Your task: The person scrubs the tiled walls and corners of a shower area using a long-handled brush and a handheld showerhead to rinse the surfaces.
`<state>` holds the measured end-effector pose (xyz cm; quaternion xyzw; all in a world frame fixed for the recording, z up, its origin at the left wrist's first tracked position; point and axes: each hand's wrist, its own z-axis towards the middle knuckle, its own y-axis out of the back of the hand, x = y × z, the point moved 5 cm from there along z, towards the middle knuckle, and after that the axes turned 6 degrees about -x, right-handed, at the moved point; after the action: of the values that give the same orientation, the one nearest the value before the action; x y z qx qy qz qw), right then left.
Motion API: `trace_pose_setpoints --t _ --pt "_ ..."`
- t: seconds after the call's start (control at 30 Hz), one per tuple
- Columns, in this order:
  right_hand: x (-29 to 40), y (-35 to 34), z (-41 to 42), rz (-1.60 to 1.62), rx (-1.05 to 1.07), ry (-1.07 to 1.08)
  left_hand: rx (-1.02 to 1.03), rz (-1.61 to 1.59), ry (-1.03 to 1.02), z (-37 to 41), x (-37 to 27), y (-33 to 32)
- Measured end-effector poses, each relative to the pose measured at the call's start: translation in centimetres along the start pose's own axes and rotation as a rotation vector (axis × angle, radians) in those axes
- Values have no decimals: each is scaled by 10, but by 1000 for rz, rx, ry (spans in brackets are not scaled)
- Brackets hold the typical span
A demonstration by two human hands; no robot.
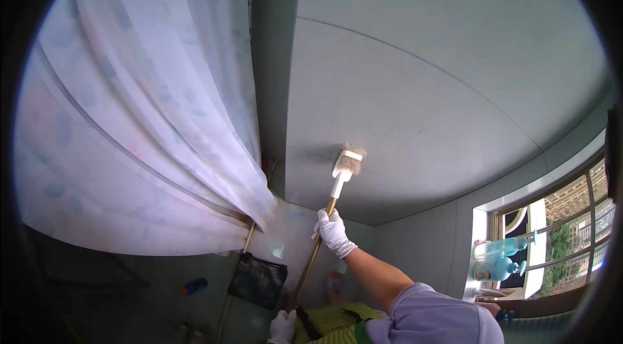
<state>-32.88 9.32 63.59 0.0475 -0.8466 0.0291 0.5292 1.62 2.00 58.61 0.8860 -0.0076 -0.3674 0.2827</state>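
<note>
My right hand (334,233), in a white glove, is closed around the brass-coloured pole (308,273) of a long-handled brush. Lower down, at the bottom edge of the picture, my left hand (282,327), gloved the same way, grips the pole near its lower end. The white brush head (348,164) has splayed, pale bristles that press against the grey tiled wall (389,101). A thin joint line runs across the tiles behind the bristles.
A patterned white shower curtain (146,115) hangs at left. A dark pouch (258,280) is below it. Pump bottles (499,268) stand on the window sill at right, by a barred window (559,242). A small blue and red object (194,286) lies on the dark floor.
</note>
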Motion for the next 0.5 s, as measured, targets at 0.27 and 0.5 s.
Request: trace_pose_setpoints --t 0.27,0.5 --pt "309 -5 -66 289 -60 615 -238 -84 -420 83 -193 73" --pt "50 -6 -1 235 -122 163 -66 351 13 58 -25 69"
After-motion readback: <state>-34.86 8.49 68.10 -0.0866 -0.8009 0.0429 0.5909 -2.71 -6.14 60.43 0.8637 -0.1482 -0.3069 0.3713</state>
